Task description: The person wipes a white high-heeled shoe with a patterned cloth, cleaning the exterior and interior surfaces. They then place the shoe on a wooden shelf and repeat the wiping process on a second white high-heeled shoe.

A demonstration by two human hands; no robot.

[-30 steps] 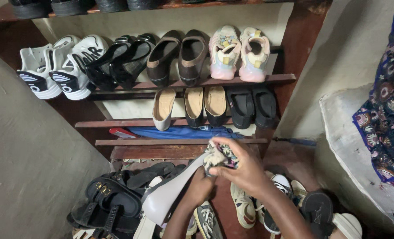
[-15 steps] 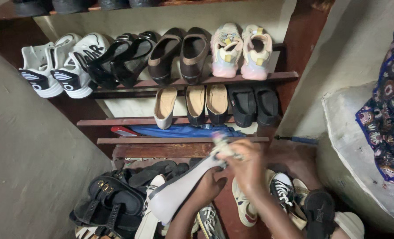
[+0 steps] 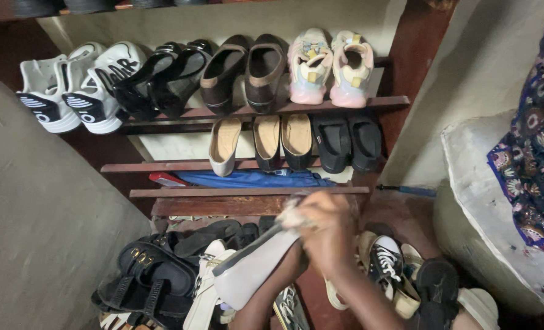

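Work on a pale grey shoe appears to be in hand: the shoe is held slantwise just below frame centre, its narrow end raised toward 1 o'clock, where a crumpled light cloth is pressed against it. The cloth is gripped by the right hand, whose fingers are curled tight together around it, though the hand is blurred. The left hand is hidden under the shoe and behind the right; only the left forearm is seen, so it cannot be told how its fingers stand.

Rubbing of the upper is judged to be the step under way. For a further stroke, the shoe would need to be braced firmly from beneath and turned so that unwiped faces are presented.

The shoe's surface looks smooth and faintly glossy, like synthetic leather, with a long tapered form. At 12 o'clock a dark wooden rack is seen, its slats worn. Strappy black sandals with metal buckles are heaped at 9 o'clock, and a laced black-and-white sneaker lies at 3 o'clock.
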